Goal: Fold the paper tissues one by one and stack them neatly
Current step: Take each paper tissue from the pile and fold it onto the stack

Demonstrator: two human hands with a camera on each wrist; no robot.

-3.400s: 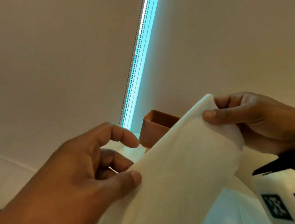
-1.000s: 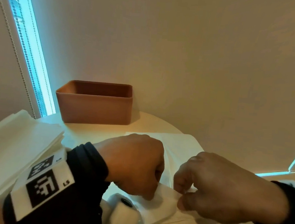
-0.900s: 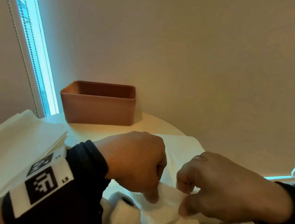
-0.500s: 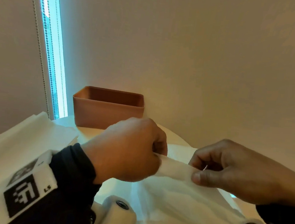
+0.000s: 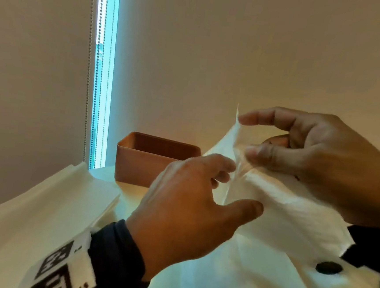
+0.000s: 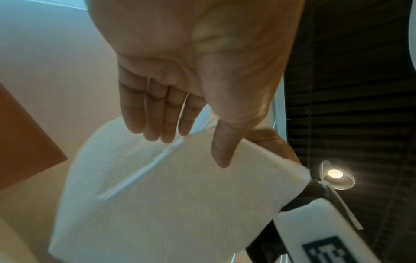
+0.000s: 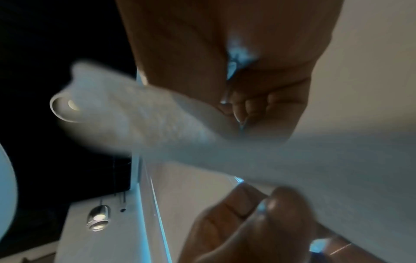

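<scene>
Lifted off the table since a second ago, the tissue (image 5: 278, 204) now hangs right of the brown box (image 5: 146, 160). The right hand (image 5: 316, 159) pinches its top edge; the left hand (image 5: 190, 210) (fingers relaxed, thumb out) reaches in, so folding is barely begun.

Place: looked like a home or office room.
Evidence: beige roller blind with beaded metal chain (image 5: 89, 66) left of the hands; round recessed ceiling spotlight (image 6: 335, 174) overhead.
</scene>
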